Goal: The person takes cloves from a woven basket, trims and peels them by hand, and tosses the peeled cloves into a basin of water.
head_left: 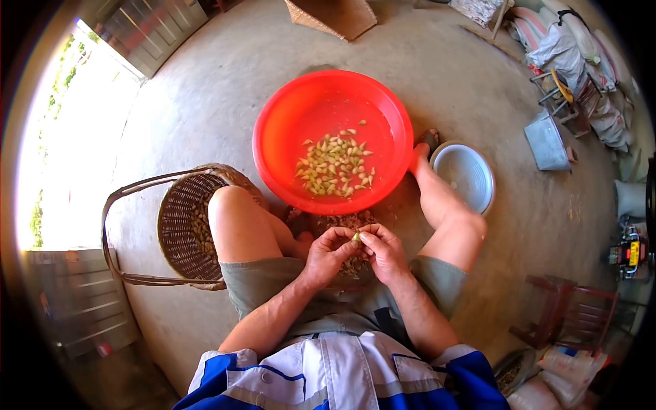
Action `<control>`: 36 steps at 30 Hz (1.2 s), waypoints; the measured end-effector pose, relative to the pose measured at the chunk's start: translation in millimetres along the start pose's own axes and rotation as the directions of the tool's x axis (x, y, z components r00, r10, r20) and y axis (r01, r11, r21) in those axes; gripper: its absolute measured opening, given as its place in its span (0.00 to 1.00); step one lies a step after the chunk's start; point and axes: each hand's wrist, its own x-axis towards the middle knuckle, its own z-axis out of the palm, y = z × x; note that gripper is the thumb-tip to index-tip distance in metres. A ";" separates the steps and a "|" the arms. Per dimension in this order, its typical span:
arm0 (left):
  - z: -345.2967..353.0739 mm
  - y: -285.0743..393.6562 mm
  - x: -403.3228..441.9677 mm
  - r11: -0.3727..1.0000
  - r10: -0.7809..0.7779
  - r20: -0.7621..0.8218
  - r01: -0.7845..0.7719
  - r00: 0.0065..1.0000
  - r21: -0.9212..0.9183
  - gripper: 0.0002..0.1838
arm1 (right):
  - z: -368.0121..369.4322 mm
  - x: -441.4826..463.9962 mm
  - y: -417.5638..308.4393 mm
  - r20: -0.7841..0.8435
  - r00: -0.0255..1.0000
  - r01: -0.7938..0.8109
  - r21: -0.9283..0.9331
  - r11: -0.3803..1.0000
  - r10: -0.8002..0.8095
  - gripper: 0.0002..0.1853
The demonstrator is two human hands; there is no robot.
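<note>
Head cam, looking straight down at a seated person's lap, and both hands are busy with one tiny thing. Left hand (326, 255) and right hand (385, 257) meet fingertip to fingertip, pinching a small pale bulb (356, 236) between thumbs and fingers. It's kinda yellowish-green, and the fingers cover a good part of it, so don't ask me for details. It sits up in the air between the knees, just this side of a big red basin (270, 160) on the concrete floor (198, 123).

That basin has a loose heap of similar bulbs (335, 164) in it, teardrop shaped, mostly bunched toward the near half, with a couple of strays near the far edge of the pile. Below the hands, a messy scatter of brownish scraps (342, 221) is on the floor, right up near the basin.

Off by the left knee there's a dark wicker basket (176, 225), tilted a bit, with a long looped handle and more little tan pieces inside. Other side, next to the right leg, a pale blue basin (486, 188). Further out to the right: a grey bucket (548, 143) and some piled-up sacks (577, 51).
</note>
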 end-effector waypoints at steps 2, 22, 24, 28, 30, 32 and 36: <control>-1.0 -2.2 0.0 1.000 0.001 -0.009 -0.001 1.000 0.012 0.08 | 2.8 -1.3 -0.4 0.006 1.000 0.024 0.014 1.000 -0.024 0.06; -5.5 -7.7 3.1 0.998 0.041 -0.062 -0.039 0.997 0.042 0.11 | 9.5 -1.5 3.5 -0.050 0.968 0.207 -0.393 0.896 -0.246 0.05; -6.6 -8.6 3.8 0.999 0.039 -0.059 -0.038 0.997 0.025 0.11 | 9.3 -0.8 4.2 -0.056 0.971 0.201 -0.347 0.916 -0.234 0.04; -4.3 -4.4 4.0 0.996 0.011 -0.082 -0.018 0.997 -0.085 0.10 | 6.2 -0.3 5.0 -0.050 0.969 0.199 -0.414 0.888 -0.241 0.05; -4.8 0.8 4.2 0.991 -0.033 -0.100 0.020 0.994 -0.131 0.09 | 8.5 -1.8 4.0 -0.037 0.965 0.214 -0.459 0.862 -0.260 0.05; -7.5 3.0 4.4 0.977 -0.060 -0.100 0.038 0.993 -0.209 0.09 | 7.0 -1.3 6.8 -0.040 0.965 0.211 -0.472 0.856 -0.260 0.04; -10.5 8.8 4.4 0.929 -0.078 -0.035 0.060 0.996 -0.365 0.10 | 3.4 1.0 8.6 -0.105 0.964 0.148 -0.547 0.824 -0.243 0.02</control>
